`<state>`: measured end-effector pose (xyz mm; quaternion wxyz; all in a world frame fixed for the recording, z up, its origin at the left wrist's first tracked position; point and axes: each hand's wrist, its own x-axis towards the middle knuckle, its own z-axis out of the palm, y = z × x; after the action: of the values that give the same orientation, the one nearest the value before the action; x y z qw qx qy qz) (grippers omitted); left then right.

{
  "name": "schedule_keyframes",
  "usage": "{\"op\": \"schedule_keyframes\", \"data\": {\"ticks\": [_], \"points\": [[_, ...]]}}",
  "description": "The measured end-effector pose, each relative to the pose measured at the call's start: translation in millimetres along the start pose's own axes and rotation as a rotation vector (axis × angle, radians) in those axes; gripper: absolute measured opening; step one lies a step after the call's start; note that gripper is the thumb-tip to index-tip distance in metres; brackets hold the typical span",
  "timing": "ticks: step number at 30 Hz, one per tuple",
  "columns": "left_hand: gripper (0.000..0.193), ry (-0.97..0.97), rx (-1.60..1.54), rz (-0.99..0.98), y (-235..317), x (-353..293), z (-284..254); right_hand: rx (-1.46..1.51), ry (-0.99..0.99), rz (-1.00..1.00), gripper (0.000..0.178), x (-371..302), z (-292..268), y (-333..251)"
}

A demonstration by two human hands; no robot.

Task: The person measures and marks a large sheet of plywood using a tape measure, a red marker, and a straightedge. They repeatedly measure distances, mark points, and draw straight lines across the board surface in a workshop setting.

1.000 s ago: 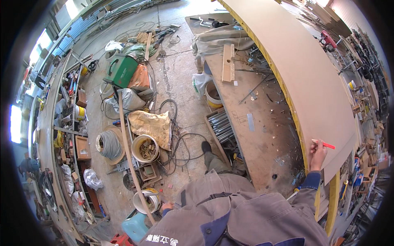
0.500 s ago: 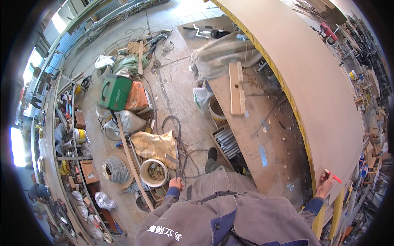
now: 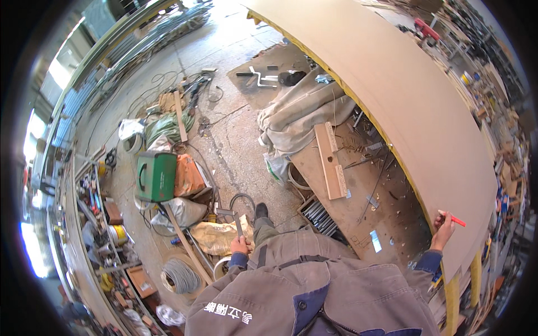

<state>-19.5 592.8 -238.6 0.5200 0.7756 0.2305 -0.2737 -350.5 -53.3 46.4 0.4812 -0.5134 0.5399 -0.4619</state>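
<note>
My left hand (image 3: 241, 245) is closed around the lower end of a carpenter's square (image 3: 238, 224), whose short arm points left over the floor. My right hand (image 3: 443, 232) grips a red pencil (image 3: 458, 222) that sticks out to the right of the fingers. That hand is above the near end of a large beige board (image 3: 431, 112) with a yellow edge; whether it touches the board I cannot tell. Below the board, a wooden strip with a hole (image 3: 330, 165) lies on a brown worktop (image 3: 358, 201).
A green machine case (image 3: 157, 176), an orange sack (image 3: 189, 176), a coil of grey cable (image 3: 182, 278) and a yellow sack (image 3: 210, 239) stand on the floor at left. Loose cables run across the floor. Crowded shelves line the left; scrap wood lines the right.
My view has shifted forward along the floor, and a foot is further ahead. The left hand still holds the square, now more over the yellow sack. The right hand keeps the pencil beside the board.
</note>
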Motion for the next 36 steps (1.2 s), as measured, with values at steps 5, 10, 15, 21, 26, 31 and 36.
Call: {"op": "schedule_keyframes", "data": {"ticks": [5,10,15,21,26,31,36], "points": [[0.027,-0.050,0.082,0.177,25.7,127.8,-38.0,0.031,0.100,0.014,0.019,0.1,-3.0,1.6],[0.029,-0.133,-0.035,0.239,134.2,235.4,-42.1,0.107,0.195,-0.058,0.030,-30.8,45.3,7.9],[0.032,-0.288,-0.050,0.447,284.1,240.9,-11.5,0.076,-0.021,-0.012,0.028,-157.5,160.3,10.2],[0.031,-0.503,-0.039,0.643,405.9,135.3,90.0,0.221,-0.185,0.308,0.029,-271.1,202.7,103.1],[0.025,-0.830,-0.033,0.684,423.3,2.8,158.8,0.213,-0.243,0.320,0.023,-283.7,217.9,94.1],[0.025,-1.033,0.216,0.841,420.2,-89.7,197.5,0.039,-0.344,0.252,0.027,-276.4,190.3,108.2],[0.027,-1.140,0.276,1.002,468.8,-176.8,254.3,-0.176,-0.310,0.256,0.031,-284.5,146.5,135.5]]}}
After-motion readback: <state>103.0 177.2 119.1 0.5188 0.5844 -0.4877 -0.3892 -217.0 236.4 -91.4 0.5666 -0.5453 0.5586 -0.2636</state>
